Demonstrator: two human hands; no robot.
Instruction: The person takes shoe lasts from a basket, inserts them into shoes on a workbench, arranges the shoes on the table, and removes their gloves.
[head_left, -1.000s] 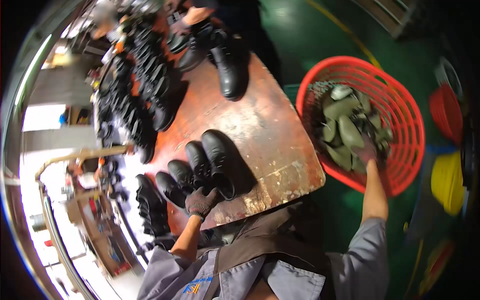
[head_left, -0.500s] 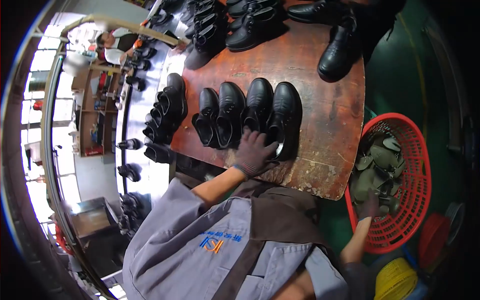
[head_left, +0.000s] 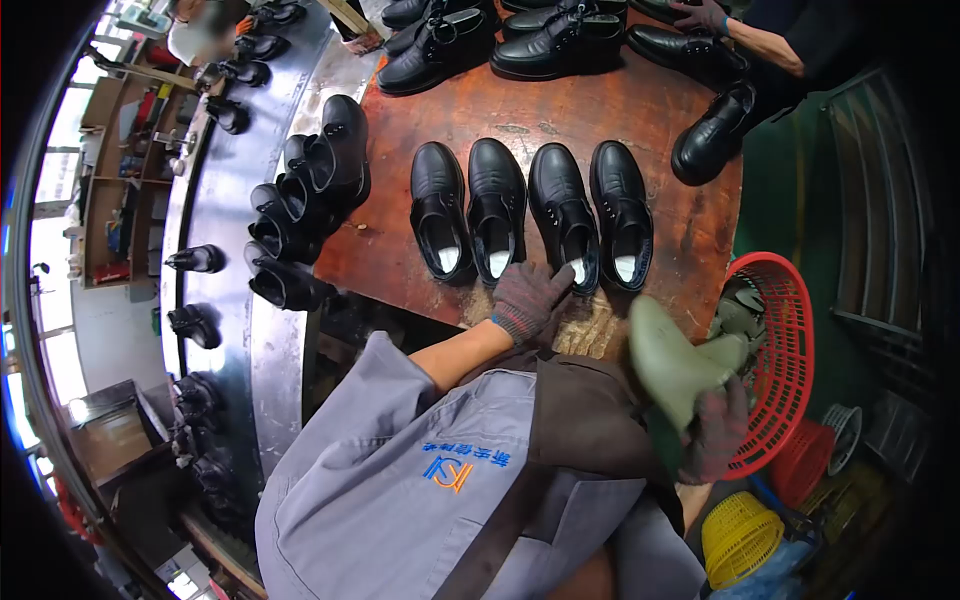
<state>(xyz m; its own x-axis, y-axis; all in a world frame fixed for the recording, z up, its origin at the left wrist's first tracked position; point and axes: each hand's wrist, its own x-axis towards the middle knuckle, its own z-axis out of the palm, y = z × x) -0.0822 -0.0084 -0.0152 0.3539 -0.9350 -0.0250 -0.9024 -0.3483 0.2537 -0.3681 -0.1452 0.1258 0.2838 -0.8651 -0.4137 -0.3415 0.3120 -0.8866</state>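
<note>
Several black shoes stand side by side on the red-brown table (head_left: 680, 230), toes pointing away from me, with pale insoles showing at their heels. My gloved left hand (head_left: 532, 300) rests at the heels of the two middle shoes, fingers spread, touching the heel of the third shoe (head_left: 565, 215). In my gloved right hand (head_left: 715, 430) is a green shoe form (head_left: 675, 365), held over the table's near right corner. Beside that hand stands a red basket (head_left: 785, 360) with more green forms (head_left: 740, 320) in it.
More black shoes (head_left: 435, 50) line the far side of the table. Another person's gloved hand (head_left: 700, 18) is at the far right shoes. Shoes also stand on a metal conveyor (head_left: 235, 190) at the left. A yellow basket (head_left: 740, 540) sits at the lower right.
My right hand has come up out of the red basket with a green form. The shoes before me now stand apart in a row. The view has turned.
</note>
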